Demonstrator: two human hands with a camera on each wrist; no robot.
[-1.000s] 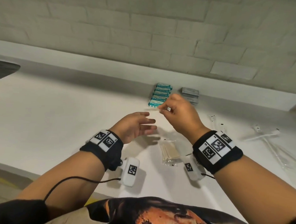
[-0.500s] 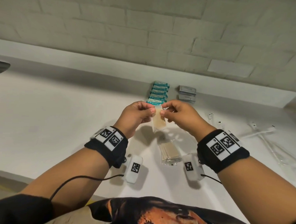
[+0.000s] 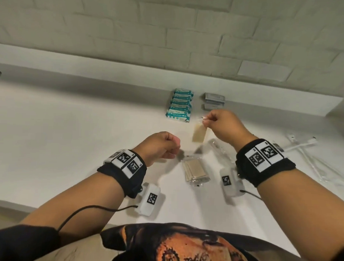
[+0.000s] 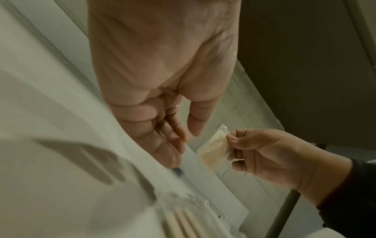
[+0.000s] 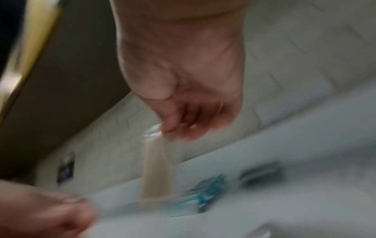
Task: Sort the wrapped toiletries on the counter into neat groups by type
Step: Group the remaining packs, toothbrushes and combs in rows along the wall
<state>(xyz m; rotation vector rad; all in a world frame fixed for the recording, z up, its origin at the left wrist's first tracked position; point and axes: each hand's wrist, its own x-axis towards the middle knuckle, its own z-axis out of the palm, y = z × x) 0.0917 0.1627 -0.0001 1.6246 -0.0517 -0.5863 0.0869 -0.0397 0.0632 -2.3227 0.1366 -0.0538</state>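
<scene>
I have a clear packet of pale wooden sticks (image 3: 198,133), probably toothpicks or cotton-bud stems, dangling above the counter (image 3: 69,136). My right hand (image 3: 224,125) pinches it by the crinkled top seal between thumb and fingertips, so it hangs straight down and I can see which way it faces before I lay it flat. It hangs above the far end of the pile of like packets (image 3: 195,170) lying on the counter, which I judge is where it belongs.

My left hand (image 3: 162,145) is loosely curled and holds nothing I can see. It hovers just left of that pile, probably out of the way of the drop.

Beyond the pile, against the wall ledge, the teal wrapped bars (image 3: 180,105) lie in an overlapping row, with the grey wrapped boxes (image 3: 214,101) stacked just to their right. Both groups look sorted already. To the right of the pile, clear wrappers (image 3: 219,147) and long white wrapped items (image 3: 301,143), perhaps toothbrushes, lie scattered and unsorted. Nothing blocks the way down to the pile, though the loose wrapper beside it could get caught.
</scene>
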